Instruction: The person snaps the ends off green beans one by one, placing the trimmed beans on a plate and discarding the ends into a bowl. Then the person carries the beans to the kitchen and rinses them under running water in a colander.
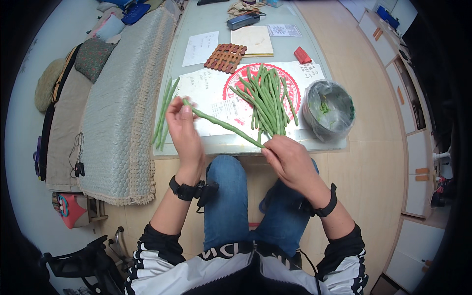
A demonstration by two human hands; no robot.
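Observation:
One long green bean [226,126] stretches between my hands above the table's near edge. My left hand [184,125] pinches its upper left end between thumb and fingers, and my right hand [289,158] grips its lower right end. Just beyond my right hand, a pile of green beans [267,97] lies on white paper with a round red print [230,82]. Several separate beans [162,114] lie at the table's left edge, beside my left hand. A bin lined with a clear plastic bag [328,110], holding small green scraps [324,106], stands to the right of the pile.
Farther back on the table [169,59] are a brown wooden trivet [225,58], a written sheet [200,48], a pale board or book [252,40], a small red packet [302,55] and a dark blue case [243,21]. A covered couch [118,110] runs along the left; white cabinets [418,155] stand right.

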